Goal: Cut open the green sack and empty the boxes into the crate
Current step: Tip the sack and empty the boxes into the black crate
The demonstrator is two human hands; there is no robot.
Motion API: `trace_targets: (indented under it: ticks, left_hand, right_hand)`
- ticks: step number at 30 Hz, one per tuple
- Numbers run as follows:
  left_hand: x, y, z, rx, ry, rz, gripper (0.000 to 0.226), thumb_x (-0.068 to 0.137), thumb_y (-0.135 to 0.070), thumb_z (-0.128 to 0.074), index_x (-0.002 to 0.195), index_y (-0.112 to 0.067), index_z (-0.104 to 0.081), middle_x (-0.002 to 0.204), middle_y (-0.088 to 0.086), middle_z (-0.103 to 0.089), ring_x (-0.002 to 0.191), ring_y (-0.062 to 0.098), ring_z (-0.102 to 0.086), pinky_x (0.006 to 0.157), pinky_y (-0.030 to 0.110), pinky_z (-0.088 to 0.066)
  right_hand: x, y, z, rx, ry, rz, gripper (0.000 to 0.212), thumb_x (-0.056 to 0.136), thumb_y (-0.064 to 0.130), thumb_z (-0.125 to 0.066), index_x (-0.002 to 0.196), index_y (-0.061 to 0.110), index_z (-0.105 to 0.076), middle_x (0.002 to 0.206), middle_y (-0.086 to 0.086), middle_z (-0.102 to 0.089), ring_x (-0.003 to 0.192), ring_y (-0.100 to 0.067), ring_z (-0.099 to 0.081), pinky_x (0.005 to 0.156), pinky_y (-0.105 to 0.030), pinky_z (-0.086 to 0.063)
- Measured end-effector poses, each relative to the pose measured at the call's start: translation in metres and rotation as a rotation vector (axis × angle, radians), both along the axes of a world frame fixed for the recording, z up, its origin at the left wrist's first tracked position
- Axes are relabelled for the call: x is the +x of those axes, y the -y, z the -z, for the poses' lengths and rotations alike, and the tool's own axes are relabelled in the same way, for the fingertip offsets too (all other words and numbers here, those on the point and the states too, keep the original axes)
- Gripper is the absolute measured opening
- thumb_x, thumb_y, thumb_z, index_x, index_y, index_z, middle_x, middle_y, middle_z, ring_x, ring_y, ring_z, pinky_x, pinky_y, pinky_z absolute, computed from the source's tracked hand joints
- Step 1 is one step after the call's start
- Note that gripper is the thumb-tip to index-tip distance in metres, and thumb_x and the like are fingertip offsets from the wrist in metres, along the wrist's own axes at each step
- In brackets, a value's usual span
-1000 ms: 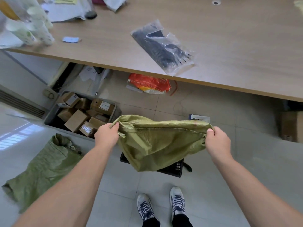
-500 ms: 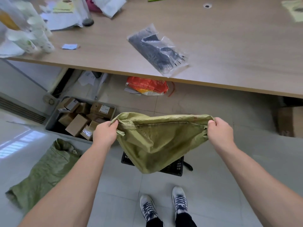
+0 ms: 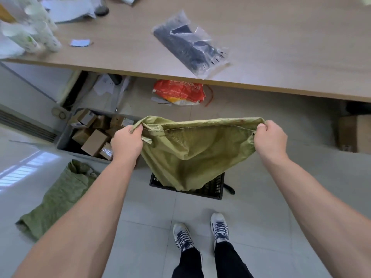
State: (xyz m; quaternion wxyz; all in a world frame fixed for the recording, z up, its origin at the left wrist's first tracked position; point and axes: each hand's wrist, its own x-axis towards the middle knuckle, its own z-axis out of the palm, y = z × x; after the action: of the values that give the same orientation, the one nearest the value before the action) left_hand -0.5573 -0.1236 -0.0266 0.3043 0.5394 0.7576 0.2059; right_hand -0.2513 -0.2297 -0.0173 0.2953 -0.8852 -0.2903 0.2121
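Note:
A limp green woven sack (image 3: 196, 151) hangs upside down between my hands, its seamed edge stretched across the top. My left hand (image 3: 126, 142) grips the left corner and my right hand (image 3: 270, 140) grips the right corner. The sack's lower end droops over a black slatted crate (image 3: 215, 189) on the floor, hiding most of it. To the left, a grey crate (image 3: 66, 135) holds several small cardboard boxes (image 3: 94, 142).
A second green sack (image 3: 58, 197) lies crumpled on the floor at left. The wooden table (image 3: 281, 47) spans the top, with a bag of black cable ties (image 3: 190, 45). An orange bag (image 3: 179, 93) lies under it. A cardboard box (image 3: 355, 133) stands at right. My shoes (image 3: 200, 231) are below.
My hands have drawn slightly further apart and lifted the sack a little, pulling its top edge tighter. Both hands keep the same hold on the corners.

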Motion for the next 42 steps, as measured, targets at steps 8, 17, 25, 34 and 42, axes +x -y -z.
trace_targets:
  ticks: [8, 17, 25, 34, 42]
  left_hand:
    - [-0.002, 0.001, -0.020, 0.018, 0.017, 0.023, 0.040, 0.094, -0.043, -0.049, 0.082, -0.009, -0.066, 0.084, 0.010, -0.067, 0.086, 0.032, -0.059, 0.071, 0.036, -0.042]
    - [-0.005, -0.001, -0.043, 0.051, 0.038, -0.017, 0.042, 0.095, -0.044, -0.049, 0.082, -0.008, -0.066, 0.076, 0.005, -0.063, 0.072, 0.022, -0.055, 0.058, 0.032, -0.037]
    - [-0.005, -0.003, -0.058, 0.123, 0.115, -0.036, 0.045, 0.093, -0.045, -0.051, 0.085, -0.003, -0.066, 0.081, 0.011, -0.067, 0.078, 0.027, -0.057, 0.071, 0.037, -0.043]
    - [0.001, -0.001, -0.068, 0.028, 0.097, -0.010, 0.043, 0.094, -0.044, -0.050, 0.079, -0.006, -0.065, 0.073, 0.007, -0.063, 0.074, 0.026, -0.056, 0.066, 0.035, -0.041]
    - [-0.001, -0.006, -0.089, 0.161, 0.128, -0.004, 0.039, 0.092, -0.044, -0.052, 0.078, -0.011, -0.067, 0.073, 0.004, -0.061, 0.075, 0.024, -0.055, 0.068, 0.035, -0.042]
  right_hand:
    - [-0.004, 0.006, -0.011, 0.076, -0.010, 0.018, 0.031, 0.099, 0.018, -0.035, 0.069, 0.009, -0.036, 0.067, -0.001, -0.042, 0.059, -0.013, -0.037, 0.051, -0.023, -0.030]
    - [-0.002, 0.005, -0.031, 0.134, 0.017, 0.011, 0.030, 0.098, 0.020, -0.036, 0.071, 0.008, -0.040, 0.067, -0.002, -0.044, 0.059, -0.012, -0.038, 0.055, -0.025, -0.032]
    - [0.002, 0.011, -0.046, 0.254, 0.029, 0.074, 0.026, 0.098, 0.019, -0.038, 0.076, 0.006, -0.047, 0.066, 0.002, -0.043, 0.059, -0.010, -0.037, 0.050, -0.020, -0.032]
    - [0.005, 0.007, -0.052, 0.210, 0.022, 0.045, 0.028, 0.098, 0.019, -0.037, 0.075, 0.004, -0.046, 0.070, -0.003, -0.046, 0.069, -0.023, -0.040, 0.057, -0.034, -0.023]
    - [0.009, -0.005, -0.072, 0.270, 0.025, 0.097, 0.028, 0.095, 0.020, -0.040, 0.071, 0.006, -0.045, 0.066, -0.004, -0.044, 0.063, -0.020, -0.037, 0.058, -0.031, -0.029]
